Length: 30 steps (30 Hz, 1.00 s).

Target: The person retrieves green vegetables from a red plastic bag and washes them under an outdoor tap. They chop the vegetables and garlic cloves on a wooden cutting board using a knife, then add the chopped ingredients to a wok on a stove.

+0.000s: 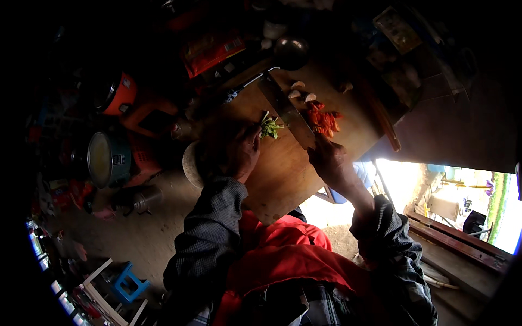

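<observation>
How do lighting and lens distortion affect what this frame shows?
Head view: the outdoor area blows out to white in places, while the top sinks near black. Head view: the left hand lies mostly in shadow, its fingers hard to tell apart; the chopped red pieces are better lit. Head view: the rim is black, and the fisheye bends edges near it.

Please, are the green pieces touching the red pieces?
Apart. The head view shows the knife and bare wood between the green pieces and the red pieces.
</observation>
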Available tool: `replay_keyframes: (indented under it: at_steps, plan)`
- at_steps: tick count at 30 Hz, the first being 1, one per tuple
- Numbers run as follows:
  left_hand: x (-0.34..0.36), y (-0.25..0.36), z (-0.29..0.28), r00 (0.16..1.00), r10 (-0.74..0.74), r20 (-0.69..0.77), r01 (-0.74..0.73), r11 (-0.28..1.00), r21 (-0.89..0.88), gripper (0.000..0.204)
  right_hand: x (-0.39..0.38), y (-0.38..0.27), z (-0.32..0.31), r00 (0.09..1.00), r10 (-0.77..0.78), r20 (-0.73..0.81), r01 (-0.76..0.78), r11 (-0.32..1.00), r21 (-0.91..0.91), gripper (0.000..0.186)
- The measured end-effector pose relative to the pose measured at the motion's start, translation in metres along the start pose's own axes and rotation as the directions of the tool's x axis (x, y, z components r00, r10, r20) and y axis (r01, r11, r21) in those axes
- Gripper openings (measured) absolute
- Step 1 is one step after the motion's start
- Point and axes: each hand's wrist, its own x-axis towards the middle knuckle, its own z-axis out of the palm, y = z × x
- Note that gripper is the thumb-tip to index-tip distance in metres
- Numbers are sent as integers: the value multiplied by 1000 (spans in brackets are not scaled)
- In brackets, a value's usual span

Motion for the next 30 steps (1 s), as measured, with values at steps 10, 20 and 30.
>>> replay_keyframes:
  at_steps: [10, 20, 30]
  plan:
    - [5, 6, -4, 995, 95, 20, -97, 973, 212, 13, 10, 13, 8, 992, -104, 75, 112, 987, -113, 22]
    - [-2, -5, 1, 995, 83, 55, -85, 996, 37, 16, 14, 15, 27, 989, -150, 3, 147, 964, -224, 15]
    - [-12, 0, 9, 984, -141, 106, 133, 988, 76, 18, 11, 6, 3, 994, -109, 26, 111, 987, -115, 19]
